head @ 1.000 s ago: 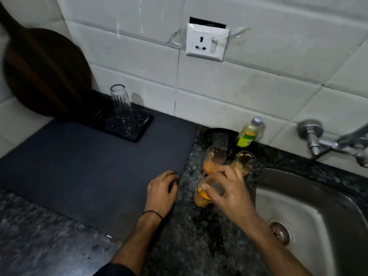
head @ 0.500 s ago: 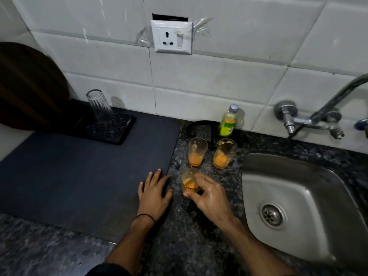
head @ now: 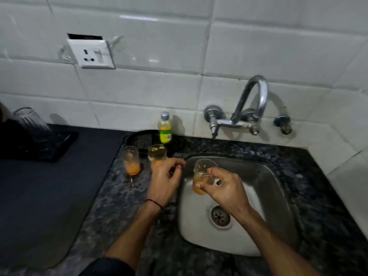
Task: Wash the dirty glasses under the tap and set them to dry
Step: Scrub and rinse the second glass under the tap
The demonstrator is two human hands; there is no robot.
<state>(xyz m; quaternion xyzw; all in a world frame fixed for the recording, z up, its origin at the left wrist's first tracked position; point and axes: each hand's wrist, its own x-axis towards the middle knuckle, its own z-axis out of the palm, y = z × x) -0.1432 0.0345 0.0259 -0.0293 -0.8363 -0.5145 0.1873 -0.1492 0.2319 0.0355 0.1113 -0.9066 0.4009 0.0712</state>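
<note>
Dirty glass, with orange dregs in its bottom and flecks on its wall, is held upright over the left part of the steel sink. Our right hand grips it low down, thumb on the near side and fingers curled round the far side. It hangs above the basin, up and left of the drain, and well short of the tap on the wall.

Our left hand, a black band at its wrist, is at the sink's left edge with its fingers loosely curled and holding nothing. Just behind it stands a second dirty glass, its base hidden by the hand, so we cannot tell whether they touch. A third dirty glass stands a little further left on the granite counter, orange liquid in its bottom.

Behind these two glasses are a round black dish and a small yellow-green bottle against the white tiles. Left of the counter lies a dark mat. At its far corner a black tray carries a clean ribbed glass, upside down. A white socket is set in the wall above.
</note>
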